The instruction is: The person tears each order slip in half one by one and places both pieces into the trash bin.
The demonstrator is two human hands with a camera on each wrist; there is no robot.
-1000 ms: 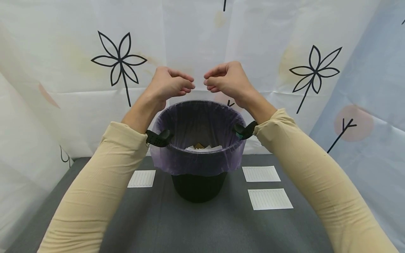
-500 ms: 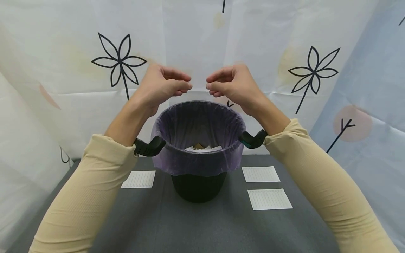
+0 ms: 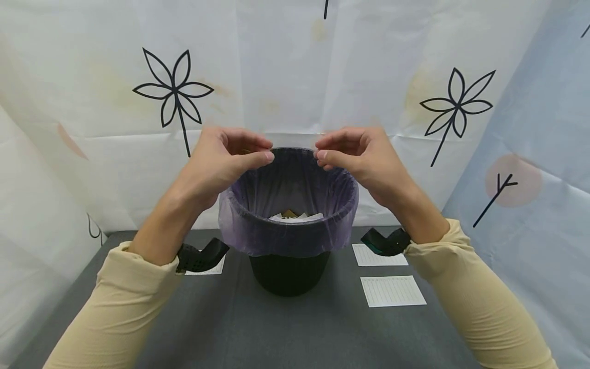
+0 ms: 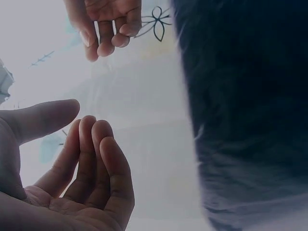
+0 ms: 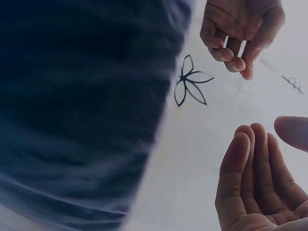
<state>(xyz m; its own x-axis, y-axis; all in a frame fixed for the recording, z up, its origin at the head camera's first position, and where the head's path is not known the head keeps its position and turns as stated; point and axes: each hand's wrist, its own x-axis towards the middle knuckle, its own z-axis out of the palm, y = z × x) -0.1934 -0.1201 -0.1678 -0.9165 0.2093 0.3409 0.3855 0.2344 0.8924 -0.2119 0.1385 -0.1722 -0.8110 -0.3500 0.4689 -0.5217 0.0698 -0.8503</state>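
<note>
My left hand [image 3: 220, 160] hovers at the left of a black bin [image 3: 289, 277], level with its far rim. Opposite it, on the right, is my right hand [image 3: 369, 161], with a gap between the two. Both hold nothing; their fingers are gently bent, thumbs apart from the fingers in the wrist views. A thin purple bin liner [image 3: 286, 238] covers the bin's inside and folds down over the rim. White and brown scraps [image 3: 297, 218] lie inside. In the left wrist view the liner [image 4: 240, 120] fills the right side, beside my hand [image 4: 91, 178].
The bin stands on a dark grey table [image 3: 295, 333]. Two lined white cards, the nearer card [image 3: 393, 291] and the farther card [image 3: 378, 254], lie to its right. Another card [image 3: 209, 267] at left is partly hidden by the wrist strap [image 3: 203, 256]. A white patterned cloth [image 3: 286, 61] hangs behind.
Both hands have come down and toward me from above the far rim, and have spread further apart. The bin, liner and cards have stayed in place.
</note>
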